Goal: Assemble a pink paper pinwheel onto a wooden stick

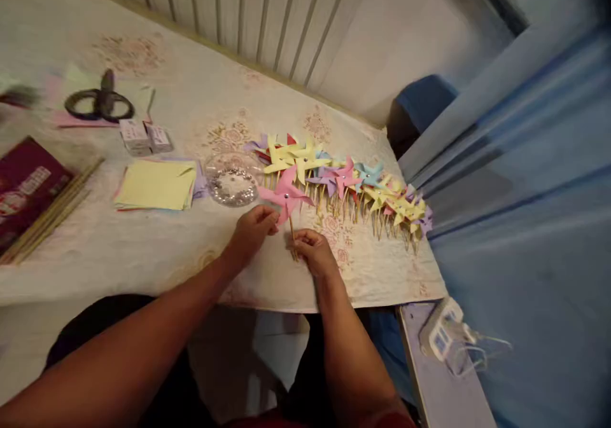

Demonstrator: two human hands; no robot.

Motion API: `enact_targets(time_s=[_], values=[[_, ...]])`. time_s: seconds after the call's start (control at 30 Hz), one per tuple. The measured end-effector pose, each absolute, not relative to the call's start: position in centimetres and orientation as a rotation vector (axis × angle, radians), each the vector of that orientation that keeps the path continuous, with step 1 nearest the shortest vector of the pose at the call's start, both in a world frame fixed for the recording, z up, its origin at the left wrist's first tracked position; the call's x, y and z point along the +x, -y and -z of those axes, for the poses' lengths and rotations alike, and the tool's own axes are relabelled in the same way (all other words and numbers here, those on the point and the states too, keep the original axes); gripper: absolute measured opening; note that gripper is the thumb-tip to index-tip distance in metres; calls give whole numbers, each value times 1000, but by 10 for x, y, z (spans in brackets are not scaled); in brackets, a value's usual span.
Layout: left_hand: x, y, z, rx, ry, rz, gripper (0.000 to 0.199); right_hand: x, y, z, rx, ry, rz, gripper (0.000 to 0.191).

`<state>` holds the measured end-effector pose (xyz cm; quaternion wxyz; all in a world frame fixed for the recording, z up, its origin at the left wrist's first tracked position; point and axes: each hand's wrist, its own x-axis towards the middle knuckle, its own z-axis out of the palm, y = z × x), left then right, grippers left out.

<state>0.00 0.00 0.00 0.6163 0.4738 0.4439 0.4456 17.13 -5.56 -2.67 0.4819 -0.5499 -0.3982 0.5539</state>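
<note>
My right hand grips the wooden stick of a pink paper pinwheel and holds it upright just above the table. My left hand touches the lower left blade of that pinwheel with its fingertips. Just behind it, a row of several finished pinwheels in yellow, pink, purple and blue lies on the patterned tablecloth, running off to the right. A clear round container of small shiny pins stands left of the pink pinwheel.
A stack of yellow paper squares lies left of the container, with two small boxes and black scissors behind. Wooden sticks and a maroon packet lie at far left. A white power strip sits on the ledge at lower right.
</note>
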Motion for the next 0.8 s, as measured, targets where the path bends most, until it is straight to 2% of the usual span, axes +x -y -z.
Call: enact_targets(time_s=[0.8], values=[[7,-5,10,984,-882,-935,22,170,56,26,-1342,1001,-1392,18]])
